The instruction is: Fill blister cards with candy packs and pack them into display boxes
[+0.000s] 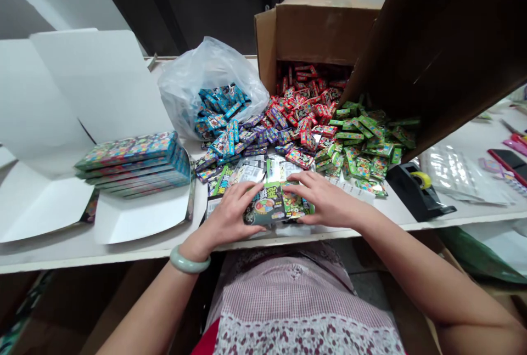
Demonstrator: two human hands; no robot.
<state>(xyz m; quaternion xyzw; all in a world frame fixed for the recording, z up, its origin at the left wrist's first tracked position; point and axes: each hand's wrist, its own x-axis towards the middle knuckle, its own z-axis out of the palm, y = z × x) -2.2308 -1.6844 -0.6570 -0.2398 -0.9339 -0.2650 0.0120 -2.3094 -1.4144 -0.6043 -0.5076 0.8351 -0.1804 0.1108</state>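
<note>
Pink checked clothing (288, 300) fills the bottom of the view, with both bare forearms stretched above it toward a white table edge (82, 259). A pale green bangle (190, 260) circles the left wrist. The left hand (228, 215) curves over a small pile of green-printed packets (265, 207), fingers bent down onto them, and the right hand (329, 198) sits opposite, its fingertips on the same pile. Neither hand is clenched; whether they truly grip or only press, the view cannot show. The pile lies between the hands, close to the table's front edge, so low palms and spread fingers help keep it square and stop it sliding off. Beyond lies a heap of loose red, blue and green packets (304, 124) spilling from a cardboard box (317, 31), with a clear plastic bag (206, 80) beside it. A stack of long printed boxes (132, 165) rests on an opened white carton (53, 124) to the left, and a black tape dispenser (415, 190) stands to the right.
</note>
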